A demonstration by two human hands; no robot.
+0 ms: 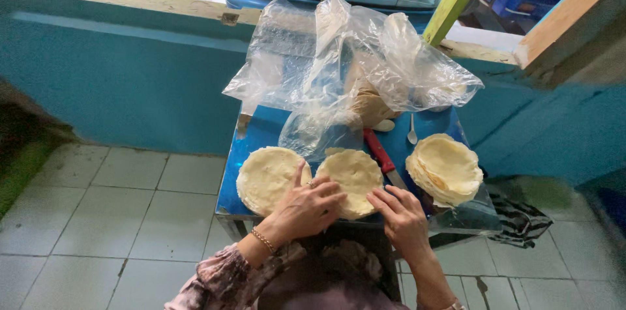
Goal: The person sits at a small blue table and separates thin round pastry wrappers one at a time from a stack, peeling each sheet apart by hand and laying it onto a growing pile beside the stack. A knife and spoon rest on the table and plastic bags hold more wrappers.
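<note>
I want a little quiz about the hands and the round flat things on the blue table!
1. True or false: the left hand rests flat on the single round pale dough sheet.
2. Which lies between that sheet and the stack of pale dough sheets at the right? A) red-handled knife B) white plastic spoon C) crumpled clear plastic bags
3. Fill in: the right hand touches the sheet's ____ edge.

Key: 1 true; 2 A; 3 right (near). A second stack of pale dough sheets sits at the left of the blue metal table.
</note>
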